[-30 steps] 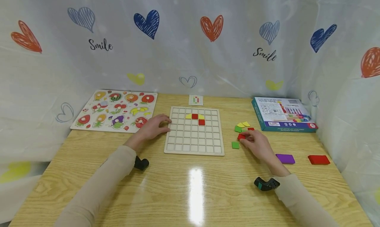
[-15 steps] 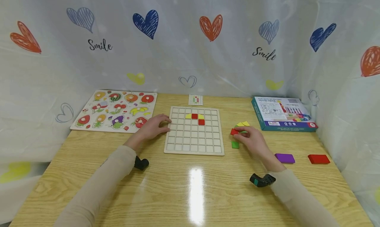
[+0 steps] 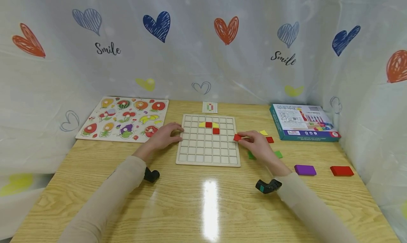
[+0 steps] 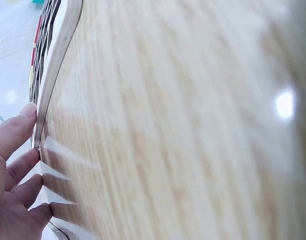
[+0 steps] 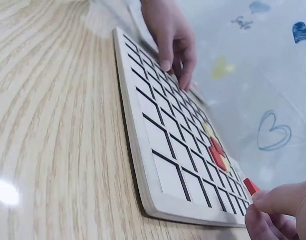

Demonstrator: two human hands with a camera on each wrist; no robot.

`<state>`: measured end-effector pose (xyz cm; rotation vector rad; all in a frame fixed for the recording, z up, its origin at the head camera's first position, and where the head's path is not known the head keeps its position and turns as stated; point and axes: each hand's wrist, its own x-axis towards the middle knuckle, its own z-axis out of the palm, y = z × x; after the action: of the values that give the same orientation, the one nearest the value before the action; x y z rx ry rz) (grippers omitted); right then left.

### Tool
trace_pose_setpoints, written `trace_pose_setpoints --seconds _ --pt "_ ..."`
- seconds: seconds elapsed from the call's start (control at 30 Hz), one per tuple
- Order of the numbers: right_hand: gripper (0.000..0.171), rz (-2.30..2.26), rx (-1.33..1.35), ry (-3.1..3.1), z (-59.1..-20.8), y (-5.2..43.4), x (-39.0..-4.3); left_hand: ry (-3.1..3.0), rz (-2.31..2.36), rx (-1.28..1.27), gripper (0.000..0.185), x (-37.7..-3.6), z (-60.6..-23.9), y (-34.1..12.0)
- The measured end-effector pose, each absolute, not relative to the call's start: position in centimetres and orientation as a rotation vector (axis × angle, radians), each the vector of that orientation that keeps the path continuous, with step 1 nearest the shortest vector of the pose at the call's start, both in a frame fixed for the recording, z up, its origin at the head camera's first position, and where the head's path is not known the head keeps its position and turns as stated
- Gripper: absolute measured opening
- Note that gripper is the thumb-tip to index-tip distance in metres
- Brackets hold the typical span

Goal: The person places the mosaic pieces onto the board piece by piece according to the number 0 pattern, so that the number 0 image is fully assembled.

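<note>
Red tile (image 3: 237, 137) is at the right edge of the grid board (image 3: 208, 151), and I can't tell if it touches the wood. The right hand (image 3: 259, 146) holds it, with its grip pinching the tile between the thumb and the fingers. That hand points to the left and a bit away from the person, with its back facing up and its wrist lower down the view. The left hand (image 3: 163, 136) is at the board's left side, and its grip is spread, with a gap between the thumb and the pointing finger. In the left wrist view, that thumb is on the board's edge and the other fingers are down beside it. Both arms reach forward in pale sleeves (image 3: 108, 193). On the board, a red square (image 3: 208, 124) sits between two yellow pieces (image 3: 201, 124), and another red square (image 3: 216, 131) sits just below the right yellow one. A small card (image 3: 210, 107) lies behind the board. Around the right hand are a yellow bit (image 3: 263, 132), a loose red square (image 3: 269, 140) and some green pieces (image 3: 278, 154). Farther right on the desk (image 3: 178, 200) lie a purple block (image 3: 305, 170), a red block (image 3: 341, 171) and a flat box (image 3: 302, 135). A fruit puzzle (image 3: 135, 122) lies on the left.
</note>
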<state>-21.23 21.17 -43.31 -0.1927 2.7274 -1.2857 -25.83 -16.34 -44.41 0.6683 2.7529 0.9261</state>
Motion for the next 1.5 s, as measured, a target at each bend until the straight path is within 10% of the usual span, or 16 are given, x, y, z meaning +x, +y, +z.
trace_pose_setpoints --seconds 1.5 --pt "0.025 -1.022 -0.567 2.886 -44.9 14.4 -24.2 2.747 0.928 0.660 0.034 -25.8 -44.3 -16.3"
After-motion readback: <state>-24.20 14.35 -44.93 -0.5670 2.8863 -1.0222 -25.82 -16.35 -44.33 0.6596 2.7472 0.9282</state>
